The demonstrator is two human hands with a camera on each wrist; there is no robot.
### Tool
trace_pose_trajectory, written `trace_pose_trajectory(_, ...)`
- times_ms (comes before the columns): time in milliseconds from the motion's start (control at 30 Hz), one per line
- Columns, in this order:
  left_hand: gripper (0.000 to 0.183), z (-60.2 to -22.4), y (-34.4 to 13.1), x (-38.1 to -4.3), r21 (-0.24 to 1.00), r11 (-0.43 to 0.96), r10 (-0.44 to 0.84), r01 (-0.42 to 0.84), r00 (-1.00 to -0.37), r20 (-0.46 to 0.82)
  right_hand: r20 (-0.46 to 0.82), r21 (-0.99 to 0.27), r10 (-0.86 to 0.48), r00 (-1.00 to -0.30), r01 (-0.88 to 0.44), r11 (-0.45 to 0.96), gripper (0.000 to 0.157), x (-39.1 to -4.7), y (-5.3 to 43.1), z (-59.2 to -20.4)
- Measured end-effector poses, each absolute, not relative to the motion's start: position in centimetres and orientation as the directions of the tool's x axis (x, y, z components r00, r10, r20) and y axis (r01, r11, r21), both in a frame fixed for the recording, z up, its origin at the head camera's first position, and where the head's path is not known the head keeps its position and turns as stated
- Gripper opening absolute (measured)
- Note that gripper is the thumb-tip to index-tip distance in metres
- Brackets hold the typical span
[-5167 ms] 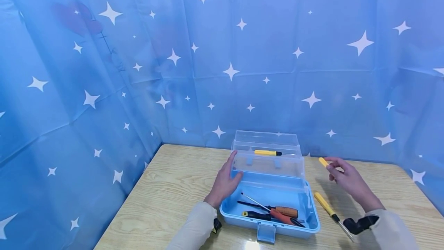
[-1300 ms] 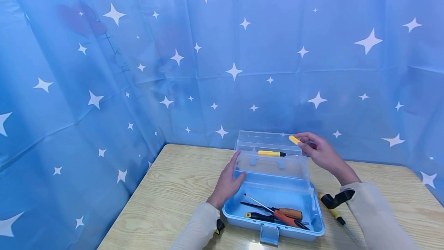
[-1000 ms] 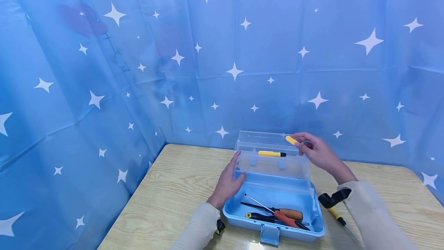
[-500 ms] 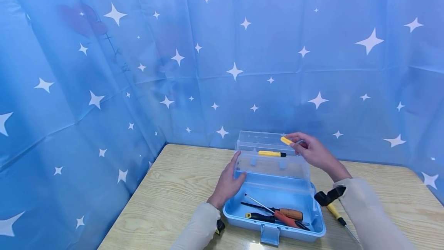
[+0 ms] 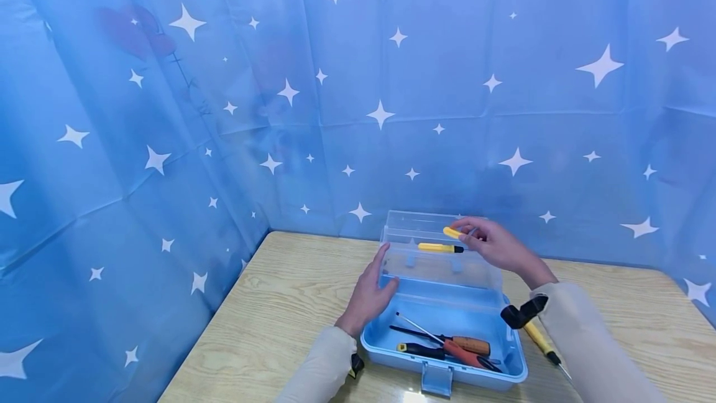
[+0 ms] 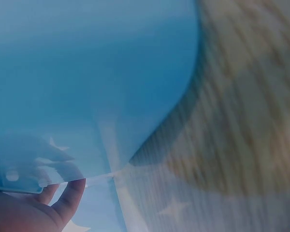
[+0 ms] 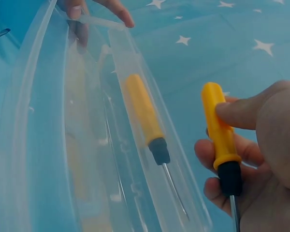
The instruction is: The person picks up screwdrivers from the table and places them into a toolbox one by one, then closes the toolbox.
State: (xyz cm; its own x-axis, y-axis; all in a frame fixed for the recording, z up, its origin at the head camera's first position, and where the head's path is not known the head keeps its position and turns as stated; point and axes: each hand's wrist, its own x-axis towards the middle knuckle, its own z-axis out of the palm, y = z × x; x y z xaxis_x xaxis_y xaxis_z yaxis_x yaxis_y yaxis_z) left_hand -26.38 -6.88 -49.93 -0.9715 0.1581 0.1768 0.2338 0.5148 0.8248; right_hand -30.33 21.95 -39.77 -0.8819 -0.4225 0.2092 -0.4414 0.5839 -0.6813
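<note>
My right hand (image 5: 498, 247) pinches the yellow handle of a screwdriver (image 7: 220, 128) between thumb and fingers, over the right side of the raised clear lid (image 5: 403, 263). In the right wrist view its metal shaft points down, alongside the lid's upper compartment. A second yellow-handled screwdriver (image 7: 144, 107) lies in that compartment. My left hand (image 5: 365, 298) holds the left edge of the lid, thumb on the inner side. The light blue toolbox (image 5: 386, 356) stands open below. Inside lie screwdrivers with a brown handle (image 5: 472, 346), a red-and-black handle (image 5: 461, 353) and a black handle (image 5: 423, 351).
Another yellow-handled screwdriver (image 5: 538, 336) lies on the wooden table (image 5: 263, 303) to the right of the toolbox, partly under the right sleeve. The front latch (image 5: 436, 380) hangs down. A blue star-patterned curtain (image 5: 335, 111) rises behind and left of the table.
My right hand has carried the yellow screwdriver left from beside the toolbox to over the lid, edging further left in the last second. The left hand stays on the lid.
</note>
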Motion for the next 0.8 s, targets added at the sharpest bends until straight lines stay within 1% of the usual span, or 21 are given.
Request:
trace_pose_trajectory(167, 0.070, -49.9, -6.9, -26.4, 0.821, 0.521, 0.156, 0.233, -0.972, 0.177, 0.230, -0.659, -0.465, -0.855, -0.488, 0.572, 0.028, -30.7, 21.5, -39.8)
trace_pose_trajectory(300, 0.070, -50.0, -6.9, -26.5, 0.818, 0.525, 0.156, 0.237, -0.971, 0.181, 0.227, -0.652, -0.483, -0.846, -0.501, 0.570, 0.027, -30.9, 21.2, -39.9)
trace_pose_trajectory(800, 0.070, -50.0, -6.9, -26.6, 0.811, 0.533, 0.157, 0.242, -0.970, 0.186, 0.189, -0.671, -0.463, -0.866, -0.458, 0.583, 0.026, -31.5, 19.9, -40.6)
